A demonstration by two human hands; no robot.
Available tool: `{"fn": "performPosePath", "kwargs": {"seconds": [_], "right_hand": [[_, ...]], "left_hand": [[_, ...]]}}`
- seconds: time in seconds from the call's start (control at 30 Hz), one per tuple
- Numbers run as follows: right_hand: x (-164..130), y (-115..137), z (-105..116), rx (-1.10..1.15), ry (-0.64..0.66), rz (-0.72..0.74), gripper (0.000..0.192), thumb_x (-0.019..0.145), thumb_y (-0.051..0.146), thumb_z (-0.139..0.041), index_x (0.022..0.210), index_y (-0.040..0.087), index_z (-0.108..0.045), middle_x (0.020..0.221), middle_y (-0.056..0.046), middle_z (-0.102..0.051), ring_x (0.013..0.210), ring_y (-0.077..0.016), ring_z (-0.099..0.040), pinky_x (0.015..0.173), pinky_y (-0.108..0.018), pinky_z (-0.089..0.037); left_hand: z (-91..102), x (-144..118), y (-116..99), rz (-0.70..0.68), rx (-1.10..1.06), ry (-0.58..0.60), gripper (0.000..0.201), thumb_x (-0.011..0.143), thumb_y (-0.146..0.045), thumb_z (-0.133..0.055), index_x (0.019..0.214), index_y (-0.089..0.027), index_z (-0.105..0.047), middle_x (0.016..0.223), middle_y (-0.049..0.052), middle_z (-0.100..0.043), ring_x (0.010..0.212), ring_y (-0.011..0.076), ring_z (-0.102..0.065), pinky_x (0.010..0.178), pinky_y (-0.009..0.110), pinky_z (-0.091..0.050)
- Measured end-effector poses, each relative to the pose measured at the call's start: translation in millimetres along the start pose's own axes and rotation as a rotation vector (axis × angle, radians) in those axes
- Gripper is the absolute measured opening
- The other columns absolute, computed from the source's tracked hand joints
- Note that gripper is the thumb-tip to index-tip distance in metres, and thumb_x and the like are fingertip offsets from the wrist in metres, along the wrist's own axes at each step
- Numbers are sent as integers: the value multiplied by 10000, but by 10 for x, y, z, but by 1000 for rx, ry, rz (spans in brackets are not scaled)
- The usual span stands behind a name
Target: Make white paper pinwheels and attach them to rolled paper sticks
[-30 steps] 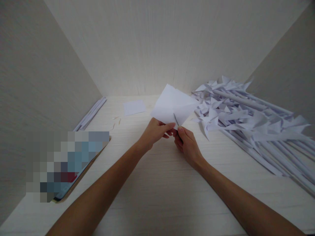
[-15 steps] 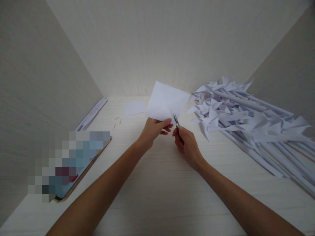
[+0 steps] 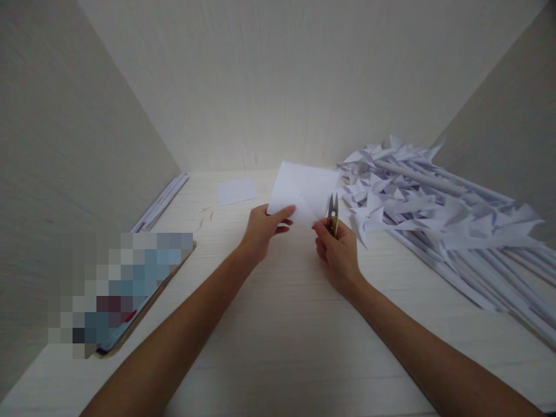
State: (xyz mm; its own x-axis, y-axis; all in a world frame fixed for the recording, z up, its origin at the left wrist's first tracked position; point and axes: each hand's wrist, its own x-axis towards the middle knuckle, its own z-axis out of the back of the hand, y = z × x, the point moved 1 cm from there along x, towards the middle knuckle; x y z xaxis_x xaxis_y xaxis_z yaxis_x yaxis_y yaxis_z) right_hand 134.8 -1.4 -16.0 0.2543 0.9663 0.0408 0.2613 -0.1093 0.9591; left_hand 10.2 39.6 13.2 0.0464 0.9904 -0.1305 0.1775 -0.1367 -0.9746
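- At your 9 o'clock a tablet [image 3: 130, 301] lies flat against the left wall, its screen blurred out; past it, at 10 o'clock, a thin stack of white sheets [image 3: 161, 200] sits along the same wall, likely parked there to keep the middle of the table [image 3: 278, 324] free.
- At 11 o'clock, a small loose paper square [image 3: 237, 190] lies flat near the back wall, with a few tiny offcuts [image 3: 206, 213] just beside it.
- Your left hand [image 3: 262, 227] is closed on the near left corner of the white sheet [image 3: 304, 188] — thumb on top, fingers under — holding it up off the table, probably so its edge stays taut.
- Your right hand [image 3: 336, 255] is wrapped around small snips [image 3: 332, 209], blades pointing up and slightly parted, just beside the sheet's right part; whether they touch the paper I cannot tell.
- From 1 to 3 o'clock a pile of paper pinwheels [image 3: 434, 214] on rolled paper sticks fans out along the right wall, well apart from both hands.
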Motion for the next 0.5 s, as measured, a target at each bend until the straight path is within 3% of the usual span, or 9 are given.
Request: {"fn": "performPosePath", "kwargs": {"seconds": [0.13, 0.27, 0.33, 0.5], "right_hand": [[28, -32, 34, -78, -60, 73, 218, 676, 309, -624, 619, 189, -451, 437, 115, -298, 347, -28, -221, 336, -195, -150], [48, -7, 69, -33, -231, 154, 245, 674, 340, -639, 642, 194, -444, 460, 115, -291, 356, -28, -216, 339, -194, -147], [44, 22, 69, 35, -256, 148, 248, 695, 381, -614, 658, 194, -454, 444, 118, -275, 347, -31, -203, 332, -193, -131], [-31, 30, -19, 171, -33, -2, 307, 770, 478, -478, 733, 176, -523, 437, 93, -353, 340, -42, -283, 339, -194, -184]], "left_hand": [[165, 107, -94, -19, 12, -39, 185, 509, -253, -713, 557, -143, -572, 585, -20, -570, 518, 55, -494, 453, 165, -372], [212, 108, -141, -4, 274, 117, 193, 536, -207, -696, 450, -131, -541, 452, -29, -507, 437, 41, -435, 401, 158, -312], [197, 94, -143, -4, 341, 171, 227, 560, -196, -690, 421, -126, -525, 402, -29, -487, 383, 31, -395, 367, 160, -264], [140, 83, -163, -21, 85, 24, 224, 617, -125, -658, 461, -119, -498, 466, -9, -556, 454, 64, -549, 477, 172, -421]]}}
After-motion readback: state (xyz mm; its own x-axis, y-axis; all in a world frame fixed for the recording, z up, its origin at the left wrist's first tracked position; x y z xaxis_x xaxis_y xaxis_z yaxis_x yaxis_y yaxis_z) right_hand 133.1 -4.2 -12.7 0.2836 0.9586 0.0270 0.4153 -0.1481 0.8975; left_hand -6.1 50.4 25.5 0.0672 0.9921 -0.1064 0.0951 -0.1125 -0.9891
